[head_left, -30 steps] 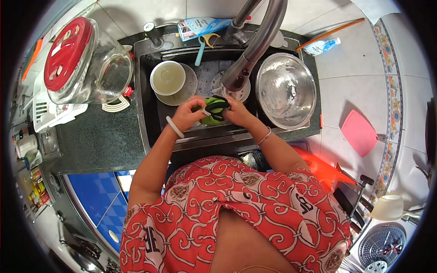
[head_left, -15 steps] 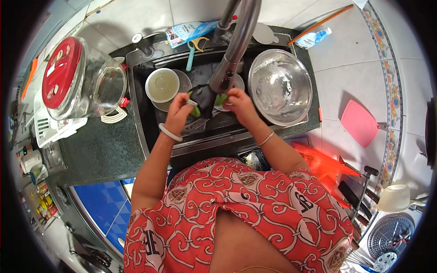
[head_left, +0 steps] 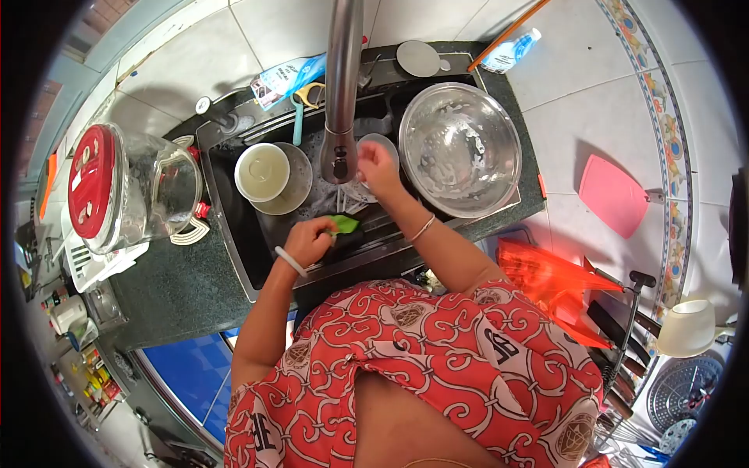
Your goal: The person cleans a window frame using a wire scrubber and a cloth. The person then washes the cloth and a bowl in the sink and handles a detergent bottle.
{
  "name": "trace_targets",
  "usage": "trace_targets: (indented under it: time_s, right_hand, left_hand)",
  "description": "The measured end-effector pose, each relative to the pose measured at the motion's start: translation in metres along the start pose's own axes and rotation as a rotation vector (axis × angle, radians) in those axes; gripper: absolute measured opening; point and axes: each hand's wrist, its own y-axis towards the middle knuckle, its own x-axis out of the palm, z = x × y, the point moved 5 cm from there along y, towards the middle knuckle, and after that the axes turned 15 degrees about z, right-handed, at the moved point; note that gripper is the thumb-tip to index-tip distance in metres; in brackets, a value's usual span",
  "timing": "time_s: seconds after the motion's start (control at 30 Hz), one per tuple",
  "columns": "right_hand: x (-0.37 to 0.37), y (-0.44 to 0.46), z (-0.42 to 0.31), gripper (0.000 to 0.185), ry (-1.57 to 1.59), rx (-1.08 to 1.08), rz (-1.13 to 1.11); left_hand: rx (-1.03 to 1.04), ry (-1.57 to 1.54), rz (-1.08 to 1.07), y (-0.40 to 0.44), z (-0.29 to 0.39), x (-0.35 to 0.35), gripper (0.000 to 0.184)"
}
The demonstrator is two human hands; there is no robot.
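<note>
My left hand [head_left: 309,242] is closed, pinching a limp, bright green leaf-like piece [head_left: 344,225] over the near part of the black sink [head_left: 257,242]. Something dark lies beside the piece, hard to tell from the sink. Right beside the tap's spray head [head_left: 340,157] is my right hand [head_left: 378,170], fingers bent and a little apart, with nothing visible in them. The tap hides part of the fingertips. Behind that hand a pale bowl [head_left: 382,144] shows in part. A white bowl of cloudy liquid [head_left: 264,173] rests on a plate [head_left: 292,193] to the left.
A large steel bowl [head_left: 460,148] covers the sink's right side. To the left stands a clear container with a red lid [head_left: 92,181]. A peeler [head_left: 298,123] and a blue-white packet [head_left: 285,82] lie behind the sink. A pink board [head_left: 612,195] hangs at right.
Both hands were together, stretching a dark and green thing between them. My right hand has let go and moved to the tap. My left hand has come nearer, still gripping the green piece.
</note>
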Motion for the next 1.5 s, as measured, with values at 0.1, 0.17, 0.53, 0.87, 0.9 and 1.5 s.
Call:
trace_targets:
  time_s: [0.1,0.17,0.53,0.87,0.9,1.5]
  right_hand:
    - [0.013,0.025,-0.073,0.036,0.102,0.067,0.090]
    - [0.012,0.076,-0.091,0.035,-0.097,-0.263,0.096]
    - [0.042,0.095,-0.137,0.021,-0.636,-0.769,-0.023]
    - [0.053,0.136,-0.004,0.026,-1.811,-0.492,-0.480]
    - [0.050,0.142,0.004,0.026,-1.862,-0.499,-0.485]
    - [0.035,0.003,-0.019,0.027,-0.415,0.160,-0.818]
  left_hand:
    - [0.105,0.380,-0.015,-0.006,-0.030,-0.003,0.025]
    - [0.105,0.549,-0.119,-0.016,-0.033,-0.003,0.027]
    - [-0.009,0.298,0.088,-0.013,-0.044,-0.008,0.031]
    - [-0.032,0.181,0.188,-0.026,-0.027,-0.025,0.031]
    - [-0.039,0.168,0.193,-0.029,-0.029,-0.027,0.031]
    - [-0.809,-1.166,0.206,0.022,-0.089,0.024,0.039]
